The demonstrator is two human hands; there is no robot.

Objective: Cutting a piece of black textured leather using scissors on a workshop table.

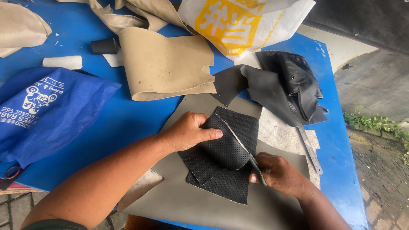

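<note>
My left hand [187,131] presses down on the upper left part of a black perforated leather piece [226,159], thumb stretched across it. Two layers of this piece lie on a grey cutting mat [183,200]. My right hand [281,174] grips a thin knife [243,147] whose blade runs diagonally up and left across the black piece, along a pale line. The handle is hidden in my fist.
On the blue table [123,119] lie a folded tan leather sheet [166,66], black leather scraps [277,85], a blue cloth bag [47,110], a white and yellow plastic bag [238,21] and a metal ruler [309,147]. The table's right edge drops to concrete ground.
</note>
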